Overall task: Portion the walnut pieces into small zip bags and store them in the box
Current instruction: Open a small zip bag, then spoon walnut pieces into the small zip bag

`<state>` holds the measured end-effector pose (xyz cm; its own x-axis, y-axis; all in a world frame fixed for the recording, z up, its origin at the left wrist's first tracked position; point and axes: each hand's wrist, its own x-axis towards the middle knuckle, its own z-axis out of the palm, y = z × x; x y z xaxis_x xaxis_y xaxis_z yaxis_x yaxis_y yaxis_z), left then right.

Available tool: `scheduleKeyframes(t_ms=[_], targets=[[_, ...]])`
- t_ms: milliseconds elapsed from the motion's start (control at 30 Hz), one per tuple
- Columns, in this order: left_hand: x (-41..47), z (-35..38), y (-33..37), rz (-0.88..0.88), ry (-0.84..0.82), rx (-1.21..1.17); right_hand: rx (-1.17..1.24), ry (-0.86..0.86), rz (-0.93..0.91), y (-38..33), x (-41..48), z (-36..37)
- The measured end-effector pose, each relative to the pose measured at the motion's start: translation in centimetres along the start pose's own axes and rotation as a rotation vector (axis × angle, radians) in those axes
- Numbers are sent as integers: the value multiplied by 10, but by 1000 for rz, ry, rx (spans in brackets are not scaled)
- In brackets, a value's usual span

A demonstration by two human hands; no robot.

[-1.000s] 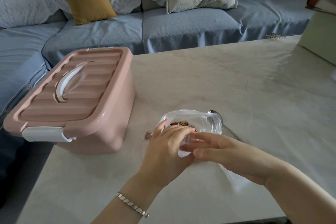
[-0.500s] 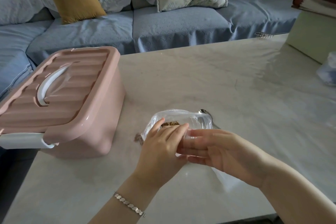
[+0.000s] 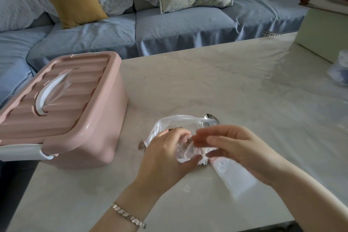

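Tabletop (image 3: 226, 81) — one box (image 3: 75, 109), left hand (image 3: 165, 156) and right hand (image 3: 244, 149) gripping one zip bag (image 3: 190, 151).

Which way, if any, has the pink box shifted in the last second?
No. The pink lidded box sits just as far from the spoon on the table; only the camera swung.

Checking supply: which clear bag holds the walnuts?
The crumpled bag at the left hand, brown pieces showing inside. The flat bag under the right hand shows none; the far-right bag's contents are unclear.
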<state>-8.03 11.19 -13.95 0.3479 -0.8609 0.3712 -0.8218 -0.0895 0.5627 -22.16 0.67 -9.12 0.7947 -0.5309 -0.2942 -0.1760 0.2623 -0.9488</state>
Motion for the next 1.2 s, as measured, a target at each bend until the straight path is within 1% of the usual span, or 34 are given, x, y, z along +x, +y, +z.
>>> scheduleKeyframes(t_ms=[33, 67, 100, 133, 167, 200, 267, 300, 400, 500, 600, 667, 733, 800, 867, 900, 933, 967, 1033, 1133, 1200], targets=[[0, -2, 0, -72, 4, -11, -106, 143, -56, 4, 6, -7], [0, -4, 0, -130, 13, -23, -281, 298, -99, 12, 15, -18], [-1, -5, -1, -167, 32, -36, -503, 436, -102, 22, 24, -33], [-3, -7, -2, -196, 52, -51, -724, 522, -51, 34, 32, -47], [-5, -9, -3, -223, 62, -70, -909, 548, 56, 46, 40, -61], [-7, -12, -4, -251, 66, -98, -1048, 516, 192, 58, 46, -73], [-11, -16, -7, -292, 82, -186, -1209, 417, 403, 77, 54, -87], [-13, -17, -9, -309, 97, -235, -1254, 391, 444, 83, 57, -90], [-15, -21, -12, -388, 156, -373, -1247, 392, 434, 95, 65, -93], [-15, -21, -17, -433, 194, -418, -1235, 372, 495, 96, 68, -96], [-15, -23, -15, -433, 169, -415, -1297, 318, 497, 92, 69, -97], [-16, -22, -14, -429, 148, -431, -1263, 311, 451, 87, 64, -97], [-18, -21, -17, -435, 138, -431, -1098, 389, 334, 82, 54, -100], [-21, -19, -21, -431, 111, -402, -916, 535, 141, 74, 39, -101], [-23, -17, -24, -412, 49, -349, -810, 664, -68, 58, 20, -99], [-24, -15, -25, -407, 15, -310, -785, 697, -147, 46, 12, -94], [-25, -12, -27, -409, -24, -267, -776, 693, -195, 34, 5, -88], [-25, -10, -28, -417, -66, -225, -783, 655, -215, 23, 0, -82], [-24, -5, -32, -431, -135, -200, -842, 524, -206, 8, -2, -68], [-22, -2, -34, -492, -187, -248, -1049, 360, -163, 5, 9, -47], [-24, -3, -35, -510, -196, -253, -1207, 294, -152, 10, 21, -37]])
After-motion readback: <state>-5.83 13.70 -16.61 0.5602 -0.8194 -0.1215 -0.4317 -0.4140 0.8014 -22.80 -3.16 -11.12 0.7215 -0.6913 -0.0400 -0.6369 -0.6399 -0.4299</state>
